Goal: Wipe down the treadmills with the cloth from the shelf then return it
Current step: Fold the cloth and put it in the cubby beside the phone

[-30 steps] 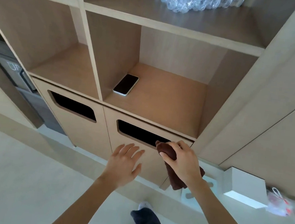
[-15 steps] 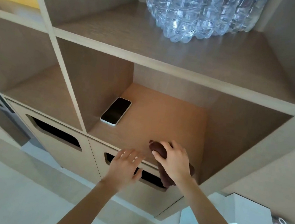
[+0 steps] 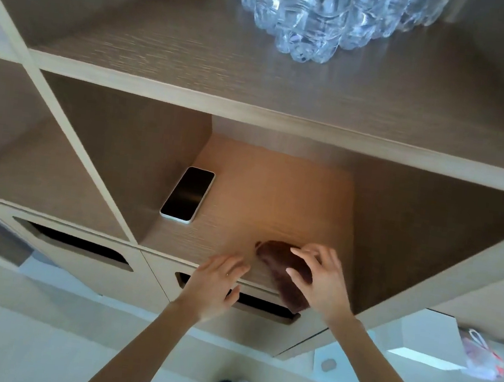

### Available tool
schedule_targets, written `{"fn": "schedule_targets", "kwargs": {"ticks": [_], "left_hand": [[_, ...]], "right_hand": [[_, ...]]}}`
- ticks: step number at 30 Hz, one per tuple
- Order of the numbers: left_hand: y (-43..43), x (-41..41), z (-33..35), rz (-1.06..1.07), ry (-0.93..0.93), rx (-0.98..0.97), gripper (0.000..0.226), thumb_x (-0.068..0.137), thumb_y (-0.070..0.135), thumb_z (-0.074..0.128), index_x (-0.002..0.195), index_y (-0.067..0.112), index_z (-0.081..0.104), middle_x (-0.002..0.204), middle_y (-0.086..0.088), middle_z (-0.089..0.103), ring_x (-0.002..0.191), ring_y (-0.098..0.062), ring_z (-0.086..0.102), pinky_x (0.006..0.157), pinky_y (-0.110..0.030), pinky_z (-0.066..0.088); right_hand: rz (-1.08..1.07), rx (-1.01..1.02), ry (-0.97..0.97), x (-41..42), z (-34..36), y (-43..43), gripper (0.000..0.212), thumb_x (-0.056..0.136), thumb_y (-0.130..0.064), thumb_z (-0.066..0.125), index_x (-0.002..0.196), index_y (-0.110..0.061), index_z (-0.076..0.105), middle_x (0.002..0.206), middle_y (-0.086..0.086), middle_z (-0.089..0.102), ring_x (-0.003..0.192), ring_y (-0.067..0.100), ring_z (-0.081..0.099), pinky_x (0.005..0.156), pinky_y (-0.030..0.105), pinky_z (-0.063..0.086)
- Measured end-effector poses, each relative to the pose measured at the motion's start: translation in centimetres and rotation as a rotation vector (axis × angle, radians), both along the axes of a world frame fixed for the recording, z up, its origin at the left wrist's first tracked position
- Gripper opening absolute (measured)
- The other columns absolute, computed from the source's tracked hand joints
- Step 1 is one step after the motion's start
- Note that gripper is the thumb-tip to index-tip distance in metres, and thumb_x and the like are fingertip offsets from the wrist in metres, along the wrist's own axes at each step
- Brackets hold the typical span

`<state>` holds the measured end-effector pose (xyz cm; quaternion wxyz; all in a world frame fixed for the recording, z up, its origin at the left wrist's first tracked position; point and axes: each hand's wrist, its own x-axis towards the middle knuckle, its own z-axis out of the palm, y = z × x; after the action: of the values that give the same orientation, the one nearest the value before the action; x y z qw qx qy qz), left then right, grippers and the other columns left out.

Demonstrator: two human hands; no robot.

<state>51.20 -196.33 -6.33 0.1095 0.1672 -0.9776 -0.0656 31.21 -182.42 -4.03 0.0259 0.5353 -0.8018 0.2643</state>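
Observation:
A dark brown cloth (image 3: pixel 280 262) lies over the front edge of the wooden shelf (image 3: pixel 275 200), its lower end hanging down past the lip. My right hand (image 3: pixel 321 277) grips the cloth from the right, fingers curled over its top. Just left of it, my left hand (image 3: pixel 217 281) hovers at the shelf's front edge with fingers relaxed, holding nothing. No treadmill is in view.
A phone (image 3: pixel 187 194) lies screen up at the left of the same compartment. A pack of water bottles (image 3: pixel 323 12) stands on the shelf above. Cabinet doors with cut-out handles (image 3: pixel 73 243) sit below. A white box (image 3: pixel 426 339) and a plastic bag (image 3: pixel 478 352) lie at lower right.
Both hands have risen from in front of the lower cabinet door to the shelf's front edge. The cloth has come up with my right hand and now rests on the shelf.

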Motion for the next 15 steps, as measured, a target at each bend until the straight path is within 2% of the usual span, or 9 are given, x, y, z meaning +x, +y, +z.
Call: {"fn": "schedule_targets", "kwargs": {"ticks": [3, 5, 8, 11, 13, 14, 15], "left_hand": [[-0.7, 0.1, -0.3, -0.039, 0.015, 0.029, 0.042, 0.073, 0.023, 0.076, 0.114, 0.014, 0.067, 0.121, -0.005, 0.063, 0.110, -0.024, 0.061, 0.089, -0.040, 0.053], [-0.9, 0.1, -0.2, -0.082, 0.029, 0.027, 0.043, 0.073, 0.022, 0.076, 0.114, 0.015, 0.067, 0.121, -0.005, 0.062, 0.111, -0.023, 0.060, 0.089, -0.039, 0.052], [-1.3, 0.0, 0.1, -0.150, 0.067, 0.005, 0.044, 0.071, 0.021, 0.075, 0.115, 0.015, 0.067, 0.122, -0.003, 0.062, 0.109, -0.020, 0.060, 0.089, -0.035, 0.052], [-1.8, -0.1, 0.6, -0.108, 0.145, 0.018, 0.043, 0.072, 0.018, 0.073, 0.114, 0.013, 0.066, 0.118, -0.003, 0.063, 0.110, -0.020, 0.060, 0.087, -0.033, 0.052], [-2.2, -0.2, 0.8, -0.078, 0.197, 0.026, 0.042, 0.074, 0.015, 0.072, 0.115, 0.011, 0.066, 0.118, -0.003, 0.063, 0.111, -0.021, 0.059, 0.088, -0.034, 0.052], [-2.3, -0.3, 0.9, -0.084, 0.215, 0.019, 0.042, 0.074, 0.015, 0.072, 0.115, 0.011, 0.065, 0.119, -0.003, 0.062, 0.112, -0.021, 0.058, 0.089, -0.035, 0.052], [-2.5, -0.3, 0.9, -0.100, 0.228, 0.011, 0.041, 0.075, 0.014, 0.070, 0.116, 0.012, 0.065, 0.120, -0.003, 0.062, 0.113, -0.020, 0.057, 0.090, -0.035, 0.051]], "right_hand": [[-0.084, 0.003, -0.078, 0.7, -0.1, 1.8, 0.028, 0.077, -0.015, 0.078, 0.104, -0.011, 0.072, 0.101, 0.007, 0.063, 0.092, 0.024, 0.062, 0.072, 0.035, 0.056], [-0.104, 0.063, -0.119, 1.0, -0.2, 1.7, 0.032, 0.077, -0.017, 0.077, 0.108, -0.013, 0.071, 0.107, 0.005, 0.063, 0.097, 0.022, 0.061, 0.074, 0.026, 0.049], [-0.052, 0.119, -0.175, 1.2, 0.1, 0.7, 0.041, 0.078, -0.018, 0.075, 0.119, -0.019, 0.067, 0.120, -0.001, 0.060, 0.111, 0.016, 0.056, 0.082, 0.020, 0.042], [0.056, 0.176, -0.274, 1.2, 0.3, -0.2, 0.053, 0.080, -0.018, 0.073, 0.131, -0.022, 0.057, 0.134, -0.007, 0.052, 0.124, 0.010, 0.047, 0.095, 0.013, 0.034], [0.096, 0.175, -0.301, 1.4, 0.4, 0.0, 0.054, 0.080, -0.017, 0.074, 0.131, -0.019, 0.057, 0.138, -0.007, 0.051, 0.130, 0.009, 0.043, 0.106, 0.018, 0.032], [0.091, 0.139, -0.251, 1.7, 0.2, 0.3, 0.051, 0.077, -0.017, 0.076, 0.126, -0.016, 0.061, 0.135, -0.003, 0.053, 0.129, 0.010, 0.044, 0.105, 0.024, 0.037], [0.076, 0.098, -0.173, 2.1, -0.1, 0.8, 0.047, 0.073, -0.018, 0.080, 0.118, -0.014, 0.065, 0.129, 0.001, 0.058, 0.125, 0.012, 0.047, 0.097, 0.028, 0.045]]}}
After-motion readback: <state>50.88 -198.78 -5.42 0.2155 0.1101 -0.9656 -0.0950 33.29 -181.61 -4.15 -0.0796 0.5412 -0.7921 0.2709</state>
